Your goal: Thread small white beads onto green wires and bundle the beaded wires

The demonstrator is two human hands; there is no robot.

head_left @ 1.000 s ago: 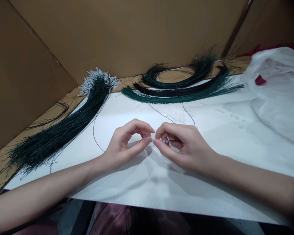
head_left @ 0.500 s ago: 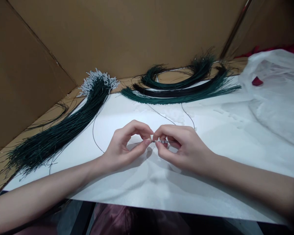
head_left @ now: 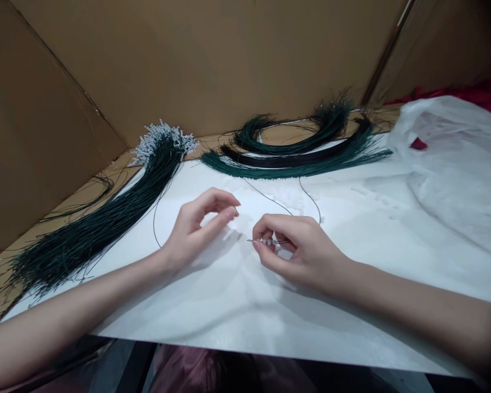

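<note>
Right hand (head_left: pixel 300 244) pinches beaded strand (head_left: pixel 269 242) roughly parallel to desk (head_left: pixel 213 327) front edge, tip leftward; cannot tell if left hand (head_left: pixel 198 225) pinches

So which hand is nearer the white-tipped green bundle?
Left. The left hand is right of the bundle; the right hand, pinching a beaded strand, is farther right.
</note>
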